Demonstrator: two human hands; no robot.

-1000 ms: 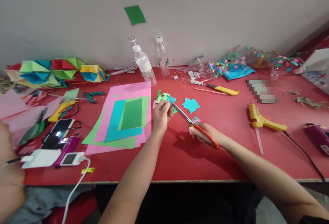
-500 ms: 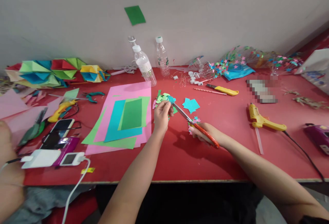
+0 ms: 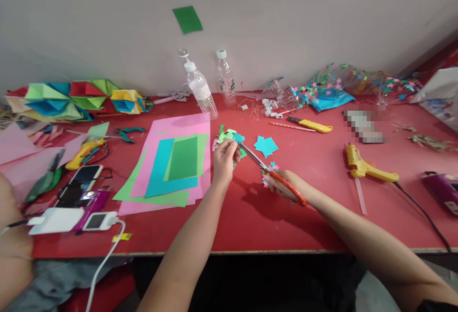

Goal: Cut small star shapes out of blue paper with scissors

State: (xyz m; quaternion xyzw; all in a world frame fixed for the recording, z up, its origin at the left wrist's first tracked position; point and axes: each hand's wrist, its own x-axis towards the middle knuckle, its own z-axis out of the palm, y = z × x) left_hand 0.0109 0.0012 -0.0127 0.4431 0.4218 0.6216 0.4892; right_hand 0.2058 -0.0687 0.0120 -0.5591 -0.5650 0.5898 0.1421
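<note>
Pinched in my left hand [image 3: 225,160] is a small piece of blue paper [image 3: 237,137], held over a heap of green and pink paper scraps [image 3: 226,133]. My right hand [image 3: 285,184] grips red-handled scissors [image 3: 258,161], their blades pointing up and left to the blue piece. The tips meet the paper near my left fingertips, and whether the blades are fully closed is hard to make out. Blue cut paper pieces [image 3: 266,146] lie just beyond the scissors. Beside my right hand sits a small pile of coloured paper stars [image 3: 269,171].
Coloured paper sheets [image 3: 157,192] lie to the left, with plastic bottles [image 3: 203,93] behind. A yellow cutter knife [image 3: 315,126] and a yellow glue gun [image 3: 372,171] are on the right. At far left, phones, a power strip [image 3: 93,207] and another person's arm [image 3: 12,221] appear.
Almost nothing differs. The scissors' handles have shifted very slightly to the right, and my left hand has moved a touch left, still holding the blue paper.
</note>
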